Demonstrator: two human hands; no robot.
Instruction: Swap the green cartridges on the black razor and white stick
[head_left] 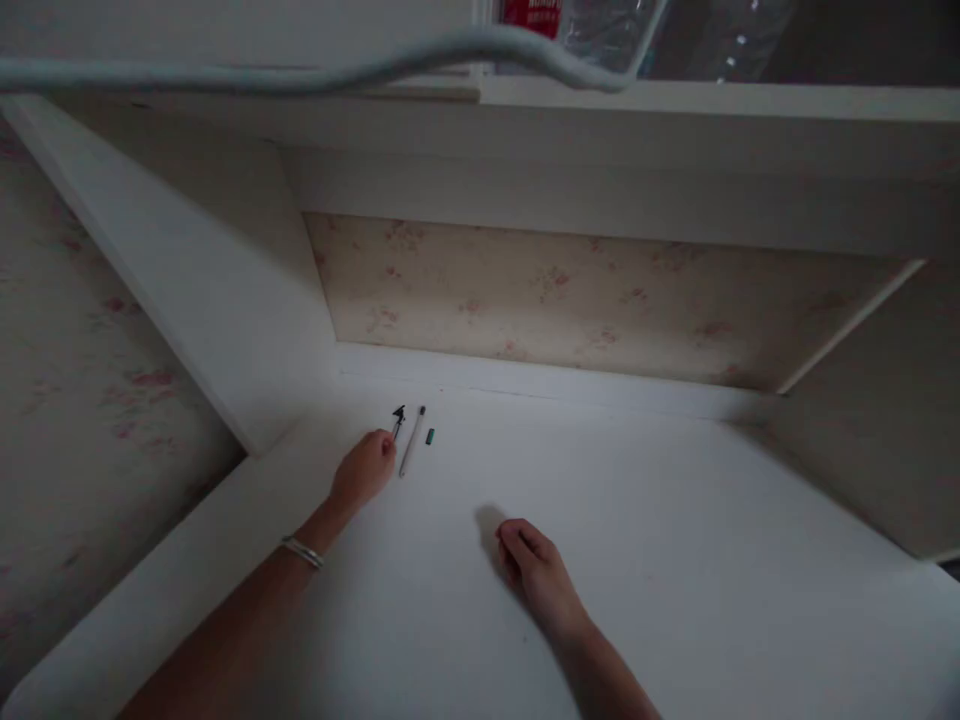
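- On my feed, the left hand [366,466] pinches a black-headed tool [399,413] beside a pale pen [412,441]
- Right hand [534,565] curled inward; I can't tell if it holds anything

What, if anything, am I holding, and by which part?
The left hand seemingly holds the black-topped tool by its near end; whether the curled right hand holds anything is unclear.

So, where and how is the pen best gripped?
Perhaps pinch the pen at its near half, from the near right: it lies slim and flat, the left hand close on its left, the green piece right of its middle.
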